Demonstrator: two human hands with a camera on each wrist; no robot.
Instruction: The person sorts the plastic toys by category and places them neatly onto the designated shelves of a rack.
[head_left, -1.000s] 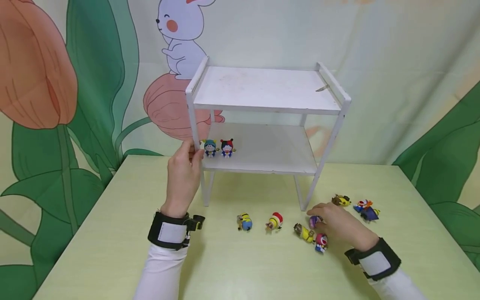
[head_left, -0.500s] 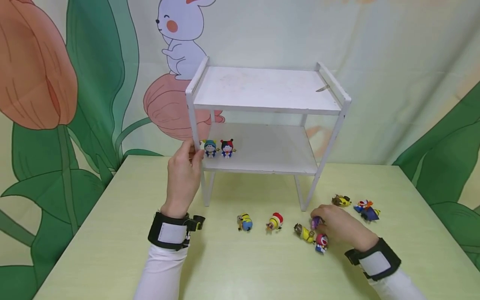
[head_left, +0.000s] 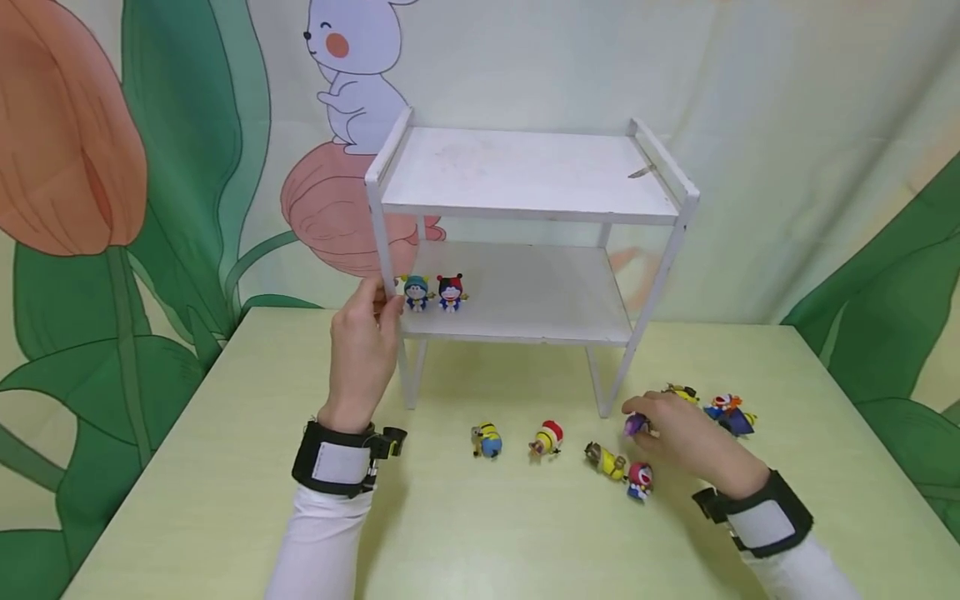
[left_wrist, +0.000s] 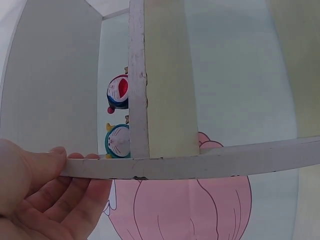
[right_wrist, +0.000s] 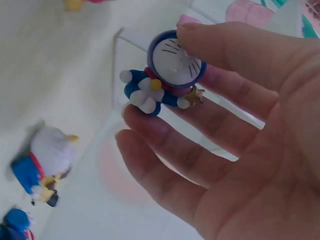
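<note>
Purple figurine sits pinched in your right hand, thumb on its head, fingers curving behind it, near the right front leg of the shelf. Your left hand grips the shelf's left front leg between thumb and fingers.

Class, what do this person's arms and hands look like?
The left hand and right hand are bare. White sleeves cover the forearms, and each wrist wears a black wristband with a pale rectangular patch and black clip.
</note>
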